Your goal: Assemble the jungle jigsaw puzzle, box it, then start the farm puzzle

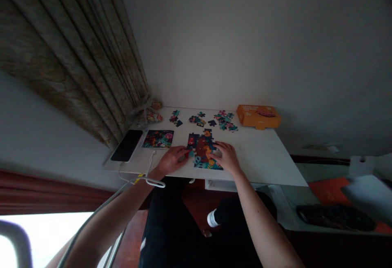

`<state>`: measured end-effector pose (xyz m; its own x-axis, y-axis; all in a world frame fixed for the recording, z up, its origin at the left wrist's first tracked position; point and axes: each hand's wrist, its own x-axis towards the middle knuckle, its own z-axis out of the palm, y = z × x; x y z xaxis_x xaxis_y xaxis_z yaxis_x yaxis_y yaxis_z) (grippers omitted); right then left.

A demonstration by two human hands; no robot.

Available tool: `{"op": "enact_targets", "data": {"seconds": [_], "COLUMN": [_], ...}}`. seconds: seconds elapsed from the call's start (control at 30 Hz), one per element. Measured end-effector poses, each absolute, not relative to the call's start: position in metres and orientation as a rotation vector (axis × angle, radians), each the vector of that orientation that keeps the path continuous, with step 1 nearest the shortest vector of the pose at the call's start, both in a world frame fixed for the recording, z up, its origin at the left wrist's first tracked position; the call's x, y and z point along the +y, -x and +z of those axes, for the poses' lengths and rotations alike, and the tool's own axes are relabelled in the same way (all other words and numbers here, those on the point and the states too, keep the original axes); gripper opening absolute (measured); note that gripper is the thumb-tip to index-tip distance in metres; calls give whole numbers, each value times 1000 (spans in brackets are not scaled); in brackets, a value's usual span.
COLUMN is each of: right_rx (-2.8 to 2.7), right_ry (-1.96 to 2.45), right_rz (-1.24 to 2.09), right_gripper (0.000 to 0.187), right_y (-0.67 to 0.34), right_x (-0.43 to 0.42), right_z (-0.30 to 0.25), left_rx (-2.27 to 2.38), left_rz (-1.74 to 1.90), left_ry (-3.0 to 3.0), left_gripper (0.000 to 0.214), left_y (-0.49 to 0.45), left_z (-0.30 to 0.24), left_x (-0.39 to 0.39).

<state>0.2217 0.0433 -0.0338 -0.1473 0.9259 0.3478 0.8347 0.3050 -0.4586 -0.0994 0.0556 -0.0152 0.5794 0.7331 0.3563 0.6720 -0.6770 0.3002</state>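
A partly joined jigsaw (202, 147) with dark, orange and teal colours lies on the white table (260, 153) in front of me. My left hand (172, 158) rests at its left edge, fingers bent, pinching a small piece against the puzzle. My right hand (226, 156) lies flat on the puzzle's right side, fingers stretched out. Loose puzzle pieces (226, 120) are scattered in small groups further back.
An orange box (259, 116) stands at the back right. A colourful reference picture (158, 138) and a dark phone (127, 145) lie to the left, with a white cable (150, 162) trailing off the front edge. Curtains (76, 56) hang at left.
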Motion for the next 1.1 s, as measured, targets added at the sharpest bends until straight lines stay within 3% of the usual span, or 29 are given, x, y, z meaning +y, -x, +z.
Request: {"op": "enact_targets", "data": {"seconds": [1.1], "right_rx": [-2024], "right_ry": [1556], "right_rz": [196], "right_gripper": [33], "right_y": [-221], "right_x": [42], "right_z": [-32], "left_rx": [1113], "left_rz": [429], "left_ry": [-2803], "left_gripper": [39], "left_y": [93], "left_z": [-19], "left_x": [64]}}
